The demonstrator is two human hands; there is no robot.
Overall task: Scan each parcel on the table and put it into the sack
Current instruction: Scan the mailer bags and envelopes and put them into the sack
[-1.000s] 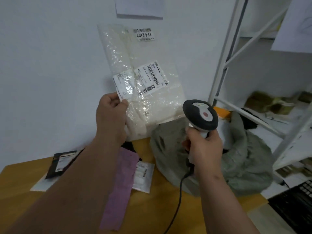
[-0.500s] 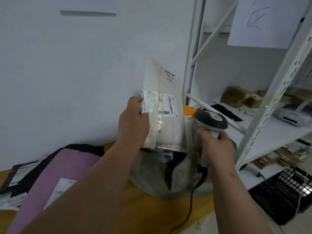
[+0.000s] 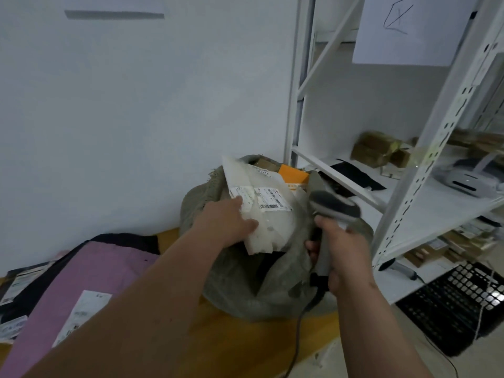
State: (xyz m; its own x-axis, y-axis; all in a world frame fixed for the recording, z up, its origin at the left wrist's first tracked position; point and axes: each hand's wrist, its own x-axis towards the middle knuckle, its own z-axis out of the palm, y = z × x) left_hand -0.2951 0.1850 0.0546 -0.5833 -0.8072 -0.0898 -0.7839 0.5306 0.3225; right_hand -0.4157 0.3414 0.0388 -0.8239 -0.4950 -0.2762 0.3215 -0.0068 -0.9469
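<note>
My left hand [image 3: 227,223] pinches the white parcel [image 3: 261,214] by its near edge, with my thumb on top by the label. My right hand [image 3: 339,251] is wrapped round the handle of the scanner [image 3: 334,207], just beside the parcel.

On the far left, the pink parcel [image 3: 81,290] lies flat on the table [image 3: 245,347] with a dark one partly under it. They wait for their turn.

In the middle, the white parcel lies tipped over the mouth of the sack [image 3: 245,290]. Its far end is over the boxes inside and its near end sticks out over the rim. I think the good way now is to push it down and forward until it slips past the rim, then let go. If I let go too soon, it may slide back out onto the table.

On the right, I should keep the scanner and its cord [image 3: 298,334] out of the sack mouth, so they do not catch on the soft cloth.
</note>
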